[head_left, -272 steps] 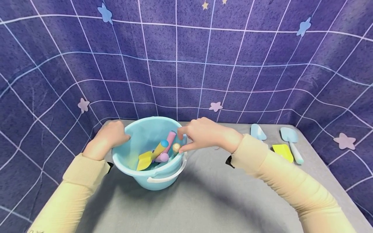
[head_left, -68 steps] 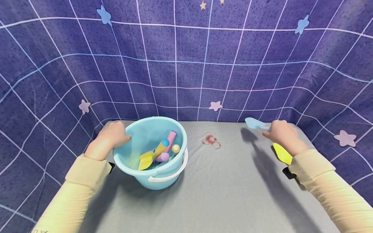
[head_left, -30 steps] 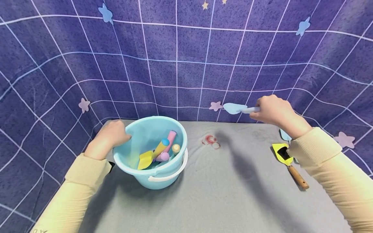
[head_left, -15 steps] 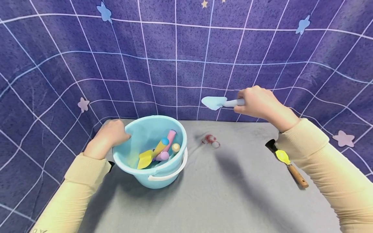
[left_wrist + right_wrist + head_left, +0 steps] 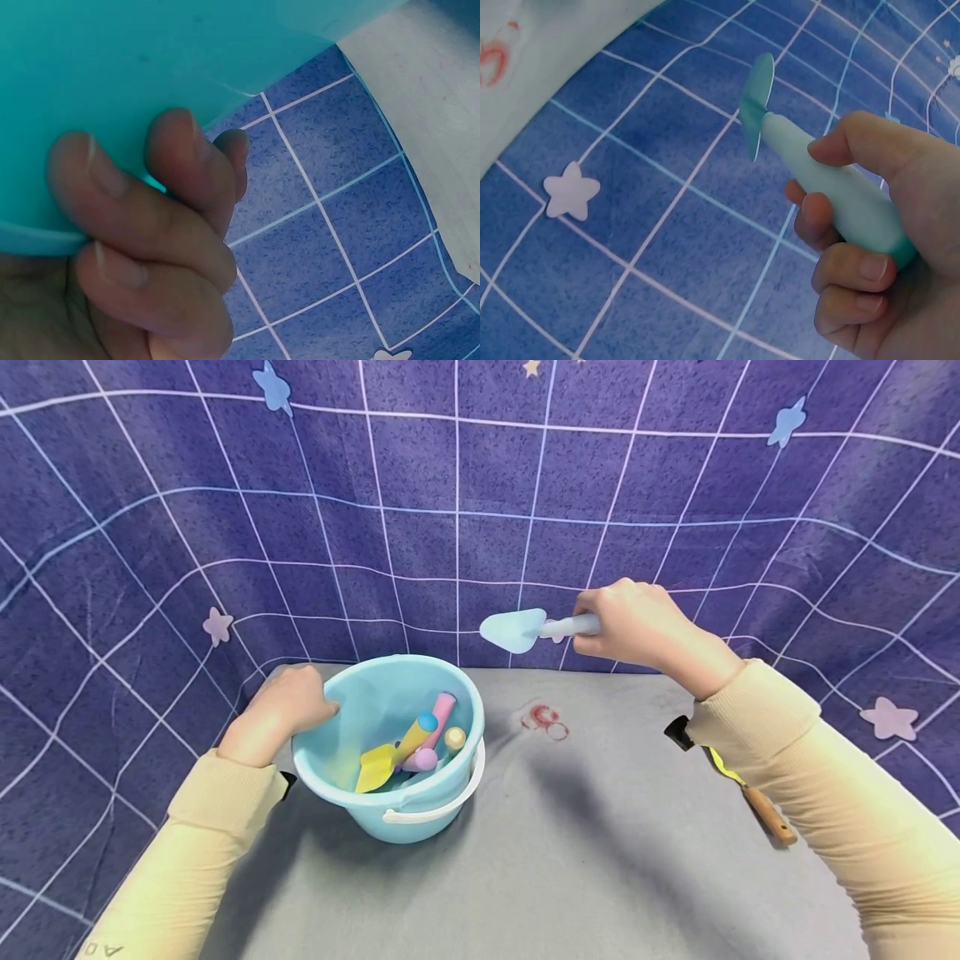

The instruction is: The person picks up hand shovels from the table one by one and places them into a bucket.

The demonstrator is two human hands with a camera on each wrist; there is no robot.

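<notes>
My left hand grips the left rim of the light blue bucket; in the left wrist view its fingers curl round the rim. Inside the bucket lie a yellow scoop with a blue-ended handle, a pink handle and a pale wooden handle end. Up and to the right of the bucket, my right hand holds a light blue trowel in the air, blade pointing left. The right wrist view shows fingers and thumb wrapped round the trowel's handle.
A wooden-handled tool with a yellow blade lies at the right of the grey surface, partly hidden by my right sleeve. The white bucket handle hangs at the front. Purple grid-patterned cloth stands behind.
My right hand picked up the light blue trowel at the right, lifted it and carried it left toward the bucket. The left hand stays on the bucket's rim.
</notes>
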